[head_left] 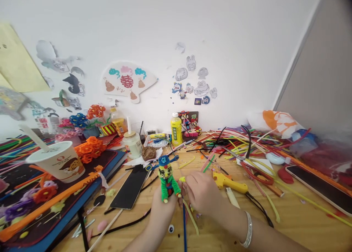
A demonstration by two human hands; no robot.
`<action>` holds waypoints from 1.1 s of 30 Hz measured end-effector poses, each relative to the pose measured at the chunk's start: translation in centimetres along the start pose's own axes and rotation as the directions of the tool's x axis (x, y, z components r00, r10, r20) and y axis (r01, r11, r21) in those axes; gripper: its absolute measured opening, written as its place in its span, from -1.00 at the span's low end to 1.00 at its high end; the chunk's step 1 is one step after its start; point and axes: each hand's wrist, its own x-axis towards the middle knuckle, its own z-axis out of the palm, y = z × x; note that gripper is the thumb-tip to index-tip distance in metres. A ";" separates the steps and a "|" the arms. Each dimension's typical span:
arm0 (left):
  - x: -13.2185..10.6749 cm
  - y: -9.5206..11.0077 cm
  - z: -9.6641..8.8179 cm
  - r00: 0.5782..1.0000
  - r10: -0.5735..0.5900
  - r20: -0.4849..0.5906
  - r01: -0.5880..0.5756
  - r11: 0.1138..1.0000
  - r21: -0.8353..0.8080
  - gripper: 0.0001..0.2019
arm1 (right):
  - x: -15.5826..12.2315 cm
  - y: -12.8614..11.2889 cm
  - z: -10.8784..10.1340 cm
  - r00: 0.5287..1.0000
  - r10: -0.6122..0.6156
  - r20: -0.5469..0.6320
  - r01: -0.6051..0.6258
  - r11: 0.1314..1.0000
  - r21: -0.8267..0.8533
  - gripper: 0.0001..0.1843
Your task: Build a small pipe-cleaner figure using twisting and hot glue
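My left hand [164, 211] is closed around the lower part of a pipe cleaner figure [166, 182]. The figure stands upright with a blue hat, a yellow face with black markings and a green coat. Close beside it on the right, the fingers of my right hand [202, 191] are pinched together at a small yellow fuzzy piece [182, 179]. A pale yellow pipe cleaner [192, 217] trails below the two hands. A dark blue pipe cleaner [184, 226] runs down from between them. Some fingertips are hidden behind the hands.
A yellow glue gun [233, 184] with a black cable lies right of my right hand. Scissors [233, 153] and piled pipe cleaners spread behind it. Phones [129, 188] lie on both sides. A paper cup [59, 160] with a straw stands left; a bottle [176, 129] stands behind.
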 end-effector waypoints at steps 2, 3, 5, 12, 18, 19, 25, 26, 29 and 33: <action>-0.3 -1.0 -0.1 0.999 0.032 -0.023 -0.032 0.999 0.004 -0.86 | -0.3 -0.9 0.3 0.998 0.044 -0.034 -0.045 0.998 -0.031 -0.66; -0.4 -1.4 -0.1 0.999 0.044 -0.031 -0.044 0.999 -0.007 -0.87 | -0.3 -1.2 0.4 0.997 0.062 -0.047 -0.064 0.997 -0.042 -0.65; -0.5 -1.6 -0.2 0.997 0.067 -0.036 -0.069 0.997 -0.035 -0.88 | -0.2 -1.5 0.4 0.995 0.084 -0.049 -0.085 0.996 -0.027 -0.64; 0.6 1.5 -0.6 0.994 -0.108 -0.018 0.106 0.992 -0.070 -0.83 | 2.0 2.4 -1.8 0.934 -0.049 0.354 -0.054 0.960 0.275 -0.74; 0.8 1.5 -0.5 0.985 -0.129 0.115 0.141 0.985 -0.102 -0.70 | 2.2 3.4 -2.5 0.896 0.049 0.442 -0.210 0.923 0.324 -0.80; 0.8 1.3 -0.4 0.985 -0.133 0.111 0.145 0.983 -0.111 -0.67 | 2.2 3.3 -2.4 0.895 0.066 0.441 -0.230 0.915 0.331 -0.80; 1.1 0.3 -0.5 0.985 -0.173 -0.013 0.170 0.978 -0.121 -0.63 | 2.2 3.3 -2.8 0.898 0.082 0.433 -0.281 0.863 0.419 -0.79; 1.2 0.3 -0.5 0.983 -0.180 -0.016 0.177 0.976 -0.126 -0.62 | 2.1 3.3 -2.9 0.893 0.083 0.443 -0.297 0.848 0.439 -0.84; 1.2 0.0 -0.5 0.979 -0.202 -0.004 0.199 0.967 -0.162 -0.59 | 2.1 3.4 -3.0 0.878 0.089 0.471 -0.320 0.841 0.437 -0.92; 1.2 -0.3 -0.3 0.981 -0.192 0.036 0.195 0.961 -0.195 -0.62 | 1.8 3.6 -3.0 0.890 0.049 0.454 -0.229 0.908 0.350 -0.90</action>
